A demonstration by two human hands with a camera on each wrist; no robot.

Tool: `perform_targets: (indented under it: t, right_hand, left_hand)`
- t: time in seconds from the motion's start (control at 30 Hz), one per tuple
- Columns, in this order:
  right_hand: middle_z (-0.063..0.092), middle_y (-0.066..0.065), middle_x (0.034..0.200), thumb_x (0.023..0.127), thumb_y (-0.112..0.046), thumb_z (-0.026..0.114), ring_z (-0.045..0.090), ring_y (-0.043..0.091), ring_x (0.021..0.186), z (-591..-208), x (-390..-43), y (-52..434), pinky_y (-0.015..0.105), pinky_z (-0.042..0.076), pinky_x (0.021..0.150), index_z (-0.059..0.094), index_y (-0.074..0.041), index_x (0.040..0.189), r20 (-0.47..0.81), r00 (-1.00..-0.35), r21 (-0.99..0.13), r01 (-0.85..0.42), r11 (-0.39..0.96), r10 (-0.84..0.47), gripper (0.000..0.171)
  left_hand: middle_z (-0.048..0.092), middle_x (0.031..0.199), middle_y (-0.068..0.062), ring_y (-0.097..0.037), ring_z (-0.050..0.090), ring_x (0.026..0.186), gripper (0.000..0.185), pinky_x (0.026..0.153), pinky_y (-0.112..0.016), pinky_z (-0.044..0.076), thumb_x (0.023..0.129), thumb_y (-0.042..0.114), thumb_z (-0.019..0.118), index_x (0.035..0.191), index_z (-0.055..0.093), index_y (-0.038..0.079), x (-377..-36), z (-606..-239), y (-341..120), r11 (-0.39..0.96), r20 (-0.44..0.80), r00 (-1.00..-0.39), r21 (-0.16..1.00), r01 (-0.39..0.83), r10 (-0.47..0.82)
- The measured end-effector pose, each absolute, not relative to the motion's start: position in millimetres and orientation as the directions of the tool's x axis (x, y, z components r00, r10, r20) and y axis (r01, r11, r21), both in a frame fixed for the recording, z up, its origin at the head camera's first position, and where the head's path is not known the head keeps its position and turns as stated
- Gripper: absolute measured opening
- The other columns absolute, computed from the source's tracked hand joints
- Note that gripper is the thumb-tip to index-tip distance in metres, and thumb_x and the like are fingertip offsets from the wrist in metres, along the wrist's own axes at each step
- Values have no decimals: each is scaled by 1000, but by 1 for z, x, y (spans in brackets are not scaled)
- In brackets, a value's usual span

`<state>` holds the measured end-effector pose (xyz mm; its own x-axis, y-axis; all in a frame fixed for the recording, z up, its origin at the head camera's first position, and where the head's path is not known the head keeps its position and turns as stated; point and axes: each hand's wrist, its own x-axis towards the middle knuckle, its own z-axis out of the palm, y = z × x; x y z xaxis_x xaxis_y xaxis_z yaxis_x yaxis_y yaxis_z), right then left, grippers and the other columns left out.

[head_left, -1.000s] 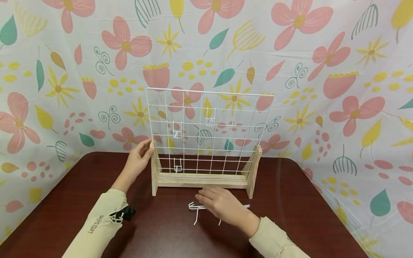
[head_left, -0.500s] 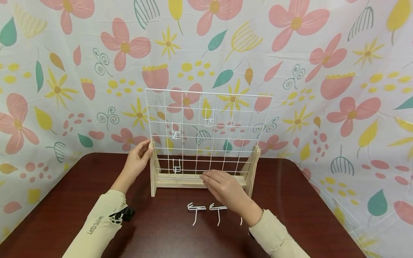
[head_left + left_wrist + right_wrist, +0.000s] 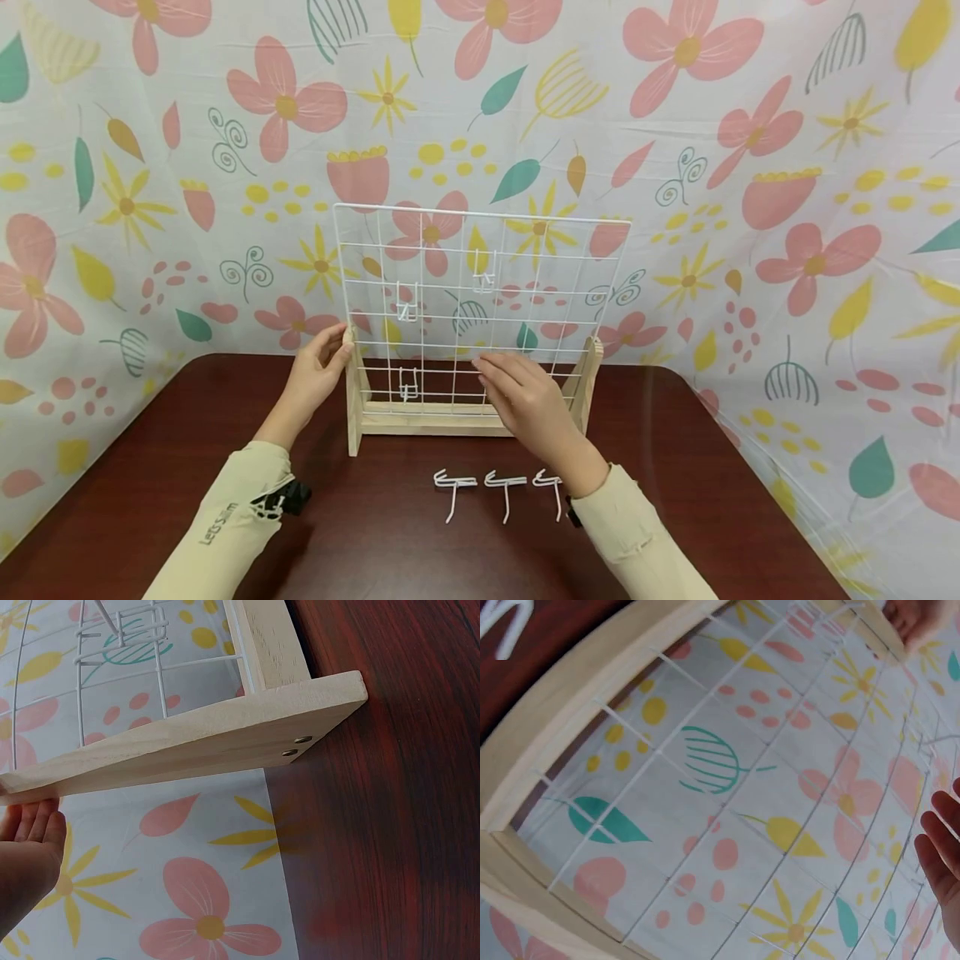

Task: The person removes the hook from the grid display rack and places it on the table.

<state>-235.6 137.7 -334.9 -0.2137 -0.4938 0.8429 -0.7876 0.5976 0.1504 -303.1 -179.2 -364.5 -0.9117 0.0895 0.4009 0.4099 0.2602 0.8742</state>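
Observation:
A white wire grid rack [image 3: 480, 217] stands upright in a pale wooden base [image 3: 427, 425]. My left hand [image 3: 318, 367] grips the upper edge of its left wooden side post [image 3: 355, 408]; in the left wrist view the fingertips [image 3: 34, 821] press against the post's outer face. My right hand [image 3: 528, 404] is raised before the lower right of the grid, fingers extended and close together, nothing seen in them. White wire hooks hang on the grid: one upper middle [image 3: 484, 273], one at left [image 3: 407, 304], one lower left [image 3: 408, 386].
Three more white hooks lie in a row on the dark red-brown table in front of the base: a left one [image 3: 453, 483], a middle one [image 3: 506, 483] and a right one [image 3: 551, 482], partly behind the right wrist. A floral cloth [image 3: 675, 125] hangs behind the table.
My right hand has risen from over the loose hooks to in front of the grid, uncovering the hooks on the table. The left hand keeps its grip on the post.

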Motion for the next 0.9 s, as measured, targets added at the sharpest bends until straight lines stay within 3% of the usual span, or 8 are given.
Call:
perform_targets:
  t: [0.5, 0.67, 0.9]
  right_hand:
    - [66, 14, 112, 91, -1, 63, 62, 29, 98, -308, -248, 126, 36, 53, 79, 66, 3, 116, 943, -122, 90, -803, 589, -310, 25]
    - [65, 17, 114, 85, 5, 68, 61, 32, 102, -303, -252, 126, 39, 51, 88, 64, 4, 119, 963, -114, 57, -799, 599, -244, 34]
    - [62, 18, 120, 86, 4, 67, 57, 33, 110, -295, -260, 122, 45, 46, 97, 60, 5, 124, 972, -175, -46, -793, 608, -154, 38]
  left_hand:
    - [51, 132, -28, -35, 50, 120, 46, 85, -8, 43, 101, 13, 51, 142, 40, -5, -302, -365, -177, 245, 400, -913, 879, 408, 84]
    - [51, 133, -27, -34, 50, 120, 47, 84, -8, 43, 101, 15, 51, 142, 39, -4, -302, -366, -177, 256, 391, -916, 880, 400, 88]
    - [51, 133, -28, -34, 50, 120, 48, 85, -9, 44, 101, 16, 51, 143, 38, -4, -302, -363, -178, 266, 403, -911, 872, 410, 85]
